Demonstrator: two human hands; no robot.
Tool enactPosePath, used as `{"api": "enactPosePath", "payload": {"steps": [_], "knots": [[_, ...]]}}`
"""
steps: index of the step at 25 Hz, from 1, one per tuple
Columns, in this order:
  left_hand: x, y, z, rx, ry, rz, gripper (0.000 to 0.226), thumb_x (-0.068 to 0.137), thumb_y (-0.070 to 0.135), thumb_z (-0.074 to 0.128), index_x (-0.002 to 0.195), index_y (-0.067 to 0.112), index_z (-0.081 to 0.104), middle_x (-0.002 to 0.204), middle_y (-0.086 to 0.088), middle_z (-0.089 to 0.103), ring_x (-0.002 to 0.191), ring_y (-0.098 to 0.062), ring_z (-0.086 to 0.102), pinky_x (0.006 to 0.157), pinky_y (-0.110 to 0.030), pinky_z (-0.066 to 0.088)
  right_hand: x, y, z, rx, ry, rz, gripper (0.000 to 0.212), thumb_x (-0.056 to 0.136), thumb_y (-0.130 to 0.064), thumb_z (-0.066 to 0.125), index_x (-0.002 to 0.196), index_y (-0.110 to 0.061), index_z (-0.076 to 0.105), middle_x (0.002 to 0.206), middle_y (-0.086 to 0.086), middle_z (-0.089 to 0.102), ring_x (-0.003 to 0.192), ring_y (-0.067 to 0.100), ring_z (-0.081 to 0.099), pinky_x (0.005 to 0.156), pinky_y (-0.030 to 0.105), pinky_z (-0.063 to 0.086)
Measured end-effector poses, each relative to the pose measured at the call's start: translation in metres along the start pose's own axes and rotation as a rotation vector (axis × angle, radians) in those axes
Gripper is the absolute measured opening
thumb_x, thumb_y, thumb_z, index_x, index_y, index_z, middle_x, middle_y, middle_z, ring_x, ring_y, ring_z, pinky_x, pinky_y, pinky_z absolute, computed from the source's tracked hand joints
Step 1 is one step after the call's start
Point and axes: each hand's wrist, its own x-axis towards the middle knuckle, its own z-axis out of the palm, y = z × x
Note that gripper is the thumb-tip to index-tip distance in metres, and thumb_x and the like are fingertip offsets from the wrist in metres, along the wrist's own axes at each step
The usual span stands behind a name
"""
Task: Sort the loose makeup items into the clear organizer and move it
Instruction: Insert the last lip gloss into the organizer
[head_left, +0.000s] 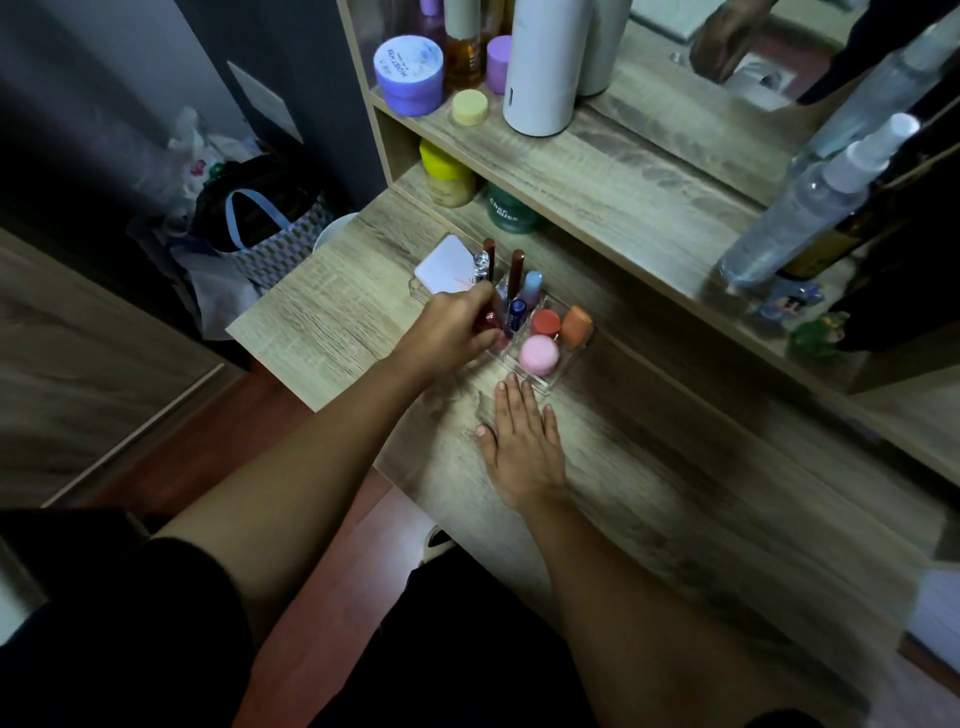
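Organizer (558, 375) holds three round compacts, several upright tubes.

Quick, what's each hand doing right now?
Left hand: fingers closed around a dark red tube at the clear organizer.
Right hand: open, flat on the table, holding nothing.

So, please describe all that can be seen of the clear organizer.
The clear organizer looks like transparent plastic, split into compartments, and stands upright on the wooden desk. It holds upright tubes at the back and three round pots at the front. The left hand puts a red tube in it.
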Motion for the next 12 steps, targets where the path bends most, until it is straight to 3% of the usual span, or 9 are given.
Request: {"api": "enactPosePath", "payload": {"steps": [6,12], "knots": [[0.0064,0.0005,0.0059,0.111,-0.016,0.096,0.032,0.085,0.013,0.062,0.115,0.003,0.059,0.109,-0.021,0.064,0.101,-0.032,0.059,0.085,-0.035,0.044,0.0,-0.0004,-0.0003,0.002,0.005,0.003,0.061,0.099,-0.041,0.027,0.15,-0.014,0.006,0.161,0.003,0.001,0.149,0.016,0.0,0.12,0.04,0.005],[0.0068,0.0004,0.0057,0.082,-0.005,0.083,0.036,0.084,0.014,0.063,0.117,0.002,0.054,0.112,-0.021,0.062,0.101,-0.032,0.058,0.084,-0.035,0.045,0.0011,-0.0011,-0.0024,-0.007,-0.013,0.001,0.062,0.099,-0.042,0.026,0.15,-0.014,0.004,0.161,0.003,-0.002,0.149,0.015,-0.002,0.12,0.04,0.004]]}}
